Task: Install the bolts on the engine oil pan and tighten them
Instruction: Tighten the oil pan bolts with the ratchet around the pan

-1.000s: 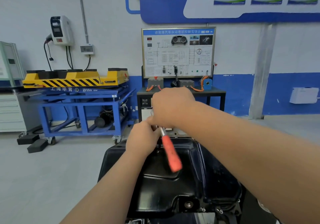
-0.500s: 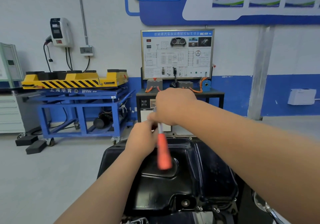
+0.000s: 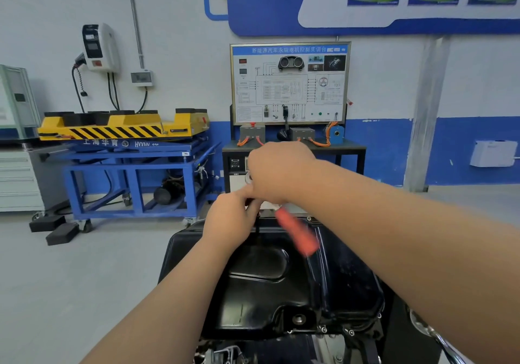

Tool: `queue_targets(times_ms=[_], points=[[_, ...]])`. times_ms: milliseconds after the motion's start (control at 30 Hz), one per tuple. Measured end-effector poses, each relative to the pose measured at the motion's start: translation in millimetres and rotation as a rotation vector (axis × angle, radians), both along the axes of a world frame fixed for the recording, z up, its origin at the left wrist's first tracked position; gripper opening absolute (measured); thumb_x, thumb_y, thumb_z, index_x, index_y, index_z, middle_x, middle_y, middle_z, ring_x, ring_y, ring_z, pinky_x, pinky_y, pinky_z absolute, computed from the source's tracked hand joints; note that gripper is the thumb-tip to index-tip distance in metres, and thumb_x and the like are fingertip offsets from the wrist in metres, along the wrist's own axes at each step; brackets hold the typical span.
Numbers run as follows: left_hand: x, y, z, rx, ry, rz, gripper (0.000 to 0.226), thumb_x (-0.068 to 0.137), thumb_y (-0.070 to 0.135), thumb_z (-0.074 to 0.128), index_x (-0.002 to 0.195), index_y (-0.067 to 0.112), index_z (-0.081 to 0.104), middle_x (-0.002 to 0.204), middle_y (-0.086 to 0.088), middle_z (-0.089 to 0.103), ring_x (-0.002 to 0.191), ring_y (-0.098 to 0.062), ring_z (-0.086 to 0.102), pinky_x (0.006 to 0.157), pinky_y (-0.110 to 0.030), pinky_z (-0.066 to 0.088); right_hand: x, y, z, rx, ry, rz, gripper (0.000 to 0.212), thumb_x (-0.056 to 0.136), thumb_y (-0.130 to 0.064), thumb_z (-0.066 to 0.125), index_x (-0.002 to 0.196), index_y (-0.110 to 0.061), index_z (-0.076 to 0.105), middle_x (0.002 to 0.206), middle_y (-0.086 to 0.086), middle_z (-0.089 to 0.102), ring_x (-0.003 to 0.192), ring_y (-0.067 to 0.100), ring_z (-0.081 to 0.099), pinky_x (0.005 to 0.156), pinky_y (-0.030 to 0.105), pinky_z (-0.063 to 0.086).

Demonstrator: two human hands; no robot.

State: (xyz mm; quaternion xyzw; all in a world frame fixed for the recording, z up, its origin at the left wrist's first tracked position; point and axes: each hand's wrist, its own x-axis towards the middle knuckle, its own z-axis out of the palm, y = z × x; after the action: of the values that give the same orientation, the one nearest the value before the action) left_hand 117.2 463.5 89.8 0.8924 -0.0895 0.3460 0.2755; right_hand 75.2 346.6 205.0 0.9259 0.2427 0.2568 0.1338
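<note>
At the far left a grey cabinet (image 3: 17,102) stands above white drawers (image 3: 19,178). A charger (image 3: 100,47) hangs on the wall, with its cables dropping behind a yellow, black-striped lift (image 3: 121,127) that sits on a blue cart (image 3: 135,180). Two black blocks (image 3: 60,232) lie on the floor by the cart's front left wheel.

The left hand (image 3: 230,220) reaches over the far rim of the oil pan (image 3: 281,293). Its fingers are curled in close at the thin dark shaft of the wrench (image 3: 297,234), and its thumb touches the right hand. The fingertips themselves are hidden.

The pan is black and glossy and lies bottom-up at centre, under both forearms. Small bolts (image 3: 323,329) sit along its near flange, beside a round threaded hole.

The right hand (image 3: 278,172) is a closed fist over the top end of the wrench, just above the left hand. The orange handle slants out below the fist toward the lower right. It is blurred and hangs over the pan.

Behind the hands a wiring board (image 3: 289,82) stands upright on a dark worktop (image 3: 351,147), with orange cables at its foot. To the right are a grey pillar (image 3: 425,116) and a white box (image 3: 492,152) on the blue-banded wall.
</note>
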Motion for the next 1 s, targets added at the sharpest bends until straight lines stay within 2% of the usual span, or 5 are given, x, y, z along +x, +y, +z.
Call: queue_targets(times_ms=[167, 400, 600, 867, 1000], points=[[3.5, 0.3, -1.8, 0.01, 0.039, -0.066, 0.014, 0.095, 0.033, 0.051, 0.088, 0.025, 0.061, 0.064, 0.01, 0.057, 0.06, -0.015, 0.056, 0.052, -0.029, 0.04, 0.2, -2.0, 4.8, -0.141, -0.033, 0.082, 0.015, 0.09, -0.014, 0.052, 0.103, -0.019, 0.057, 0.094, 0.001, 0.047, 0.087, 0.021, 0.042, 0.073, 0.037, 0.031], [1.7, -0.5, 2.1, -0.041, 0.091, 0.037, 0.03, 0.086, 0.026, 0.053, 0.06, 0.029, 0.039, 0.048, 0.008, 0.048, 0.044, -0.006, 0.045, 0.041, -0.022, 0.029, 3.7, 0.3, -9.0, 0.079, -0.019, -0.05, 0.047, 0.091, -0.056, 0.04, 0.063, -0.019, 0.04, 0.067, -0.001, 0.042, 0.054, 0.016, 0.038, 0.046, 0.026, 0.024], [5.4, 2.8, -2.3, -0.003, 0.047, -0.085, 0.017, 0.095, 0.033, 0.052, 0.101, 0.024, 0.064, 0.078, 0.01, 0.066, 0.07, -0.007, 0.06, 0.063, -0.031, 0.05, 6.3, -3.7, 3.0, -0.084, -0.046, 0.04, 0.019, 0.092, -0.024, 0.051, 0.079, -0.017, 0.04, 0.077, 0.0, 0.04, 0.076, 0.021, 0.043, 0.065, 0.035, 0.032], [5.7, 1.7, 2.5, 0.059, 0.137, 0.081, 0.026, 0.086, 0.022, 0.051, 0.062, 0.025, 0.044, 0.052, 0.009, 0.045, 0.047, -0.01, 0.045, 0.041, -0.023, 0.025, 4.9, 3.0, -11.7, 0.077, -0.072, -0.026, 0.052, 0.088, -0.063, 0.042, 0.06, -0.02, 0.032, 0.065, -0.001, 0.037, 0.052, 0.015, 0.034, 0.045, 0.026, 0.024], [2.8, 3.9, 0.6, -0.027, 0.046, -0.114, 0.01, 0.092, 0.027, 0.055, 0.087, 0.034, 0.061, 0.07, 0.02, 0.059, 0.069, -0.005, 0.058, 0.056, -0.018, 0.037, 6.6, -0.4, 4.1, -0.128, -0.055, 0.047, 0.032, 0.092, -0.032, 0.052, 0.065, -0.019, 0.039, 0.068, -0.003, 0.039, 0.056, 0.015, 0.041, 0.045, 0.027, 0.026]])
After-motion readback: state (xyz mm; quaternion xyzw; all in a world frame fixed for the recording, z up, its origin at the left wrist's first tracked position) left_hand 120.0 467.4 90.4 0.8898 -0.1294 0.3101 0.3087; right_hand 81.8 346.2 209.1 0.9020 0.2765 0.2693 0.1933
